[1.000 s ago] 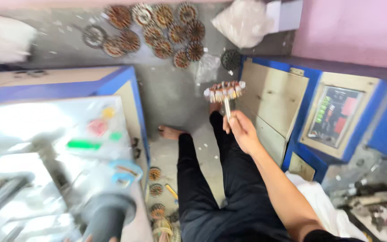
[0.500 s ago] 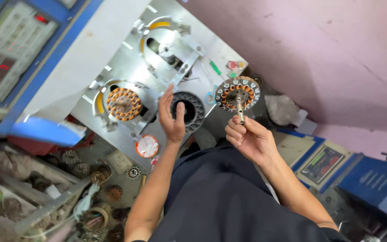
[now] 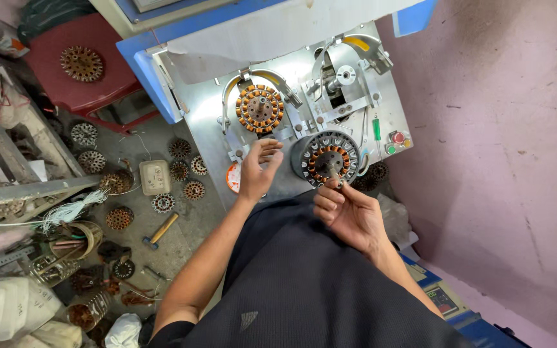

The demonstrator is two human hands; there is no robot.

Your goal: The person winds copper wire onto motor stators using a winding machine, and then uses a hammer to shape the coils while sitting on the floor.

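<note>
Two bare hands work at a slanted grey metal winding machine (image 3: 291, 129) with a blue frame, which fills the far middle of the view. To the left lies a cluttered concrete floor (image 3: 182, 232), to the right a bare pink wall (image 3: 504, 129). A red stool (image 3: 91, 77) at the far left carries one rusty round rotor.

On the machine's face, left of centre, a copper-wound stator with orange coils (image 3: 260, 107) sits clamped under a curved metal guard, seemingly so that wire can be laid on it. Just right and nearer, a dark round metal ring fixture (image 3: 325, 158) holds a second copper-wound core (image 3: 330, 161). The right hand (image 3: 349, 212) has its fingers pinched together on the short steel shaft at this core's centre, gripping it at the axle, probably so the coils stay untouched while it sits in the ring. The left hand (image 3: 258, 169) is spread, fingers apart and holding nothing, hovering just above the machine's plate between the two stators, near a round red-and-white disc (image 3: 233, 177) at the plate's near left edge.

Many smaller wound cores (image 3: 162, 203) lie scattered over the floor, with a wooden-handled hammer (image 3: 160, 231) and a beige switch box (image 3: 155, 176) among them. Green and red push buttons (image 3: 394, 143) sit at the plate's right edge.
</note>
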